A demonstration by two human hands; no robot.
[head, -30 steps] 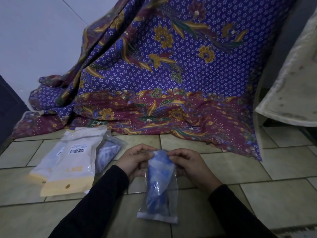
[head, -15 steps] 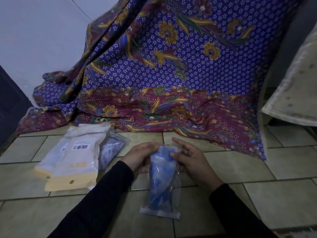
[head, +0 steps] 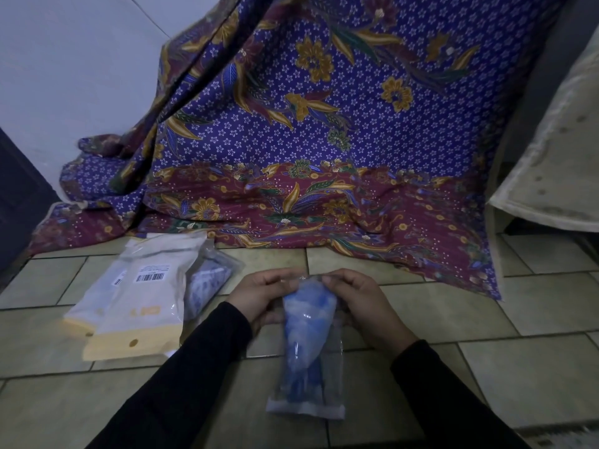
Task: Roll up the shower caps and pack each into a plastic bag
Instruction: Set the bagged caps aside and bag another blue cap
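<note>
Both hands held a clear bag [head: 306, 407] above the tiled floor [head: 486, 319], its sealed end hanging toward the person. The left hand [head: 259, 298] and right hand [head: 361, 303] had their fingers curled, pinching the bag's top edge from either side. A rolled blue cap [head: 306, 320] sat inside the bag, reaching up to the mouth. To the left, white packets [head: 142, 306] lay on the floor beside another filled bag [head: 207, 286]. A patterned cloth [head: 324, 140] hung behind.

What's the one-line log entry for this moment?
left hand: pinches clear plastic bag top | right hand: pinches same top | shower cap: blue, rolled, inside bag | white barcoded pouches: tiled floor, left
</note>
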